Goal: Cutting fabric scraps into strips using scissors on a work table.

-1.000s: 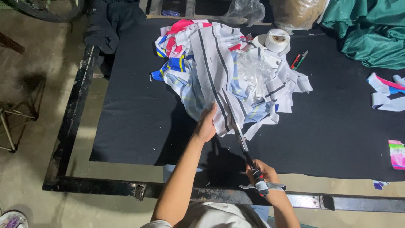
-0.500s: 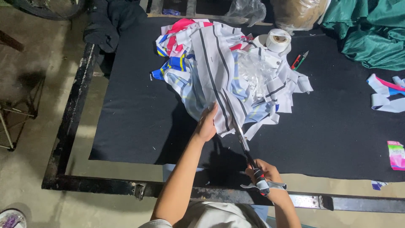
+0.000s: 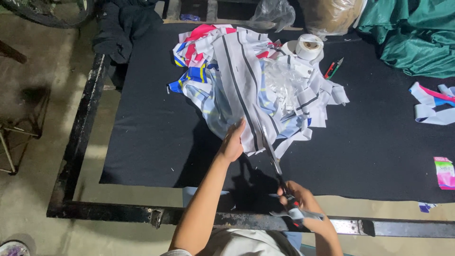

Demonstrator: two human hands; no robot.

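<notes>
Two hands are at work over the dark surface (image 3: 156, 142). My left hand (image 3: 232, 144) lies with fingers stretched forward on the near edge of the striped white cloth (image 3: 244, 90), pinning it down; that grip is flat and open, closed around nothing. My right hand (image 3: 296, 199) is wrapped shut around the handles of the long scissors (image 3: 274, 159), near the black metal frame (image 3: 246, 220) at the front edge. The blades point away from me and up to the left, and their tips reach the lower hem of the striped cloth, just right of my left hand. I cannot tell how far apart the blades stand.

The striped cloth tops a heap of fabric pieces (image 3: 199, 66) in white, blue, red and yellow, piled in the middle of the surface. A crumpled clear plastic bag (image 3: 284, 83) lies on the right part of the heap. Behind it stands a roll of white tape (image 3: 309, 46), and just to its right lies a small red and green cutter (image 3: 333, 68). Well off to the right lie loose strips (image 3: 433, 104) of white, pink and blue, and a pink packet (image 3: 444, 173) near the right border. Green fabric (image 3: 417, 33) is bunched at the far right corner, and dark clothing (image 3: 125, 26) hangs over the far left corner.
</notes>
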